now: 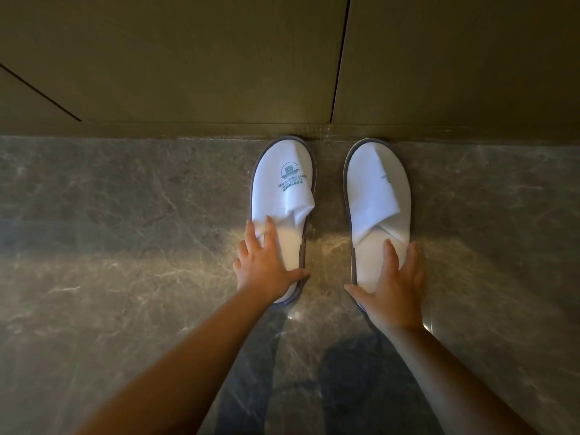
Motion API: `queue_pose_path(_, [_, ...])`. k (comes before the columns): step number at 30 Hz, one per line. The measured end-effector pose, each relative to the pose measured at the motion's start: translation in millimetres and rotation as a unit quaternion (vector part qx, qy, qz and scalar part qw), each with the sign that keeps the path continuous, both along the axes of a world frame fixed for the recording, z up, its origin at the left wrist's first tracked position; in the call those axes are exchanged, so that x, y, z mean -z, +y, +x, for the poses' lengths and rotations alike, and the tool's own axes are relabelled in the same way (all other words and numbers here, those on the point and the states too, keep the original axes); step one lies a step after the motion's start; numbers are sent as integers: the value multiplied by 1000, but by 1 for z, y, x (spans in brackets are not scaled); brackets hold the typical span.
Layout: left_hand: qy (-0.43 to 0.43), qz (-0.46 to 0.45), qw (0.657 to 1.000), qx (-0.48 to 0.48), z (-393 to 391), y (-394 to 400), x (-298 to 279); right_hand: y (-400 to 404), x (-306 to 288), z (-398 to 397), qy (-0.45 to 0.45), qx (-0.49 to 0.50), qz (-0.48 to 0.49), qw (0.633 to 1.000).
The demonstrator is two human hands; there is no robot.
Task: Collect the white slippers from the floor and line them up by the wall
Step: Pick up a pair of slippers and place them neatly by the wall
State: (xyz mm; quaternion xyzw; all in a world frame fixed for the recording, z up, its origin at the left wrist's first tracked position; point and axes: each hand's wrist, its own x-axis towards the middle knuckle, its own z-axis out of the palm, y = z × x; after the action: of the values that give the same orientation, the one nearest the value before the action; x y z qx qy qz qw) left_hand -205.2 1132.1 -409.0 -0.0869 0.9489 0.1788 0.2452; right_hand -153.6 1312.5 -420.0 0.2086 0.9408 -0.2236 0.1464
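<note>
White slippers side by side on marble floor (125, 215), toes touching wall (188, 73). I see left hand (266, 265) spread flat on left slipper (282, 189) heel, right hand (395, 293) spread flat on right slipper (376, 196) heel.

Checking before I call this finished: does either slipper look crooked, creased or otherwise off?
Both uppers are creased. The left slipper tilts slightly, heel swung toward the right slipper, and its top fabric is rumpled at the opening. Both toes sit at the wall; each hand, left hand and right hand, rests flat on a heel.
</note>
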Motion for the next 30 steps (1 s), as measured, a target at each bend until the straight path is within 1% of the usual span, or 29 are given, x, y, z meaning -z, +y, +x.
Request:
queue_pose_path(4, [-6,35,997,64,8,-20,-1,-4,2,-2,-24,13,-5,1000])
queue_pose_path(7, [-10,41,996,83,10,-28,-1,-9,2,-4,-21,28,-18,999])
queue_pose_path(14, [-16,26,997,74,10,-23,2,-16,3,-4,-15,25,-22,999])
queue_pose_path(24, [-13,18,997,68,8,-19,2,-14,1,-4,-31,16,-6,999])
queue_pose_path(27, [-22,27,997,64,7,-20,-2,-14,-1,-4,-45,5,0,999])
queue_pose_path(30, [-34,27,998,56,3,-21,-16,-11,-17,-9,-25,-19,12,999])
